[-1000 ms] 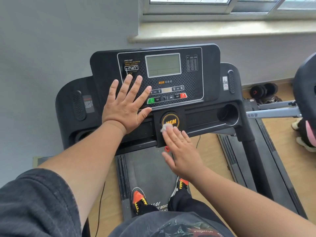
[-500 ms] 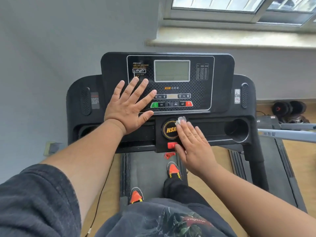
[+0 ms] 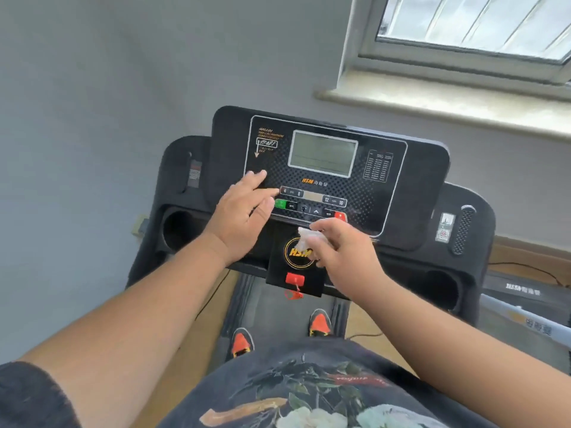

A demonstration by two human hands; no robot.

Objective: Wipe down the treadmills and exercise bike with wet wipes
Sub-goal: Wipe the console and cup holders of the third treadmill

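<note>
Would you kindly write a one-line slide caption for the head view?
Right hand holds a wet wipe over the treadmill console logo while the left hand rests near the buttons.

Grey painted wall (image 3: 92,88) filling the left and centre. Window (image 3: 472,23) sitting upper right, daylight coming through onto a pale stone sill (image 3: 448,103). Light wooden floor (image 3: 519,257) showing lower right, a black cable (image 3: 525,268) trailing across it.
</note>
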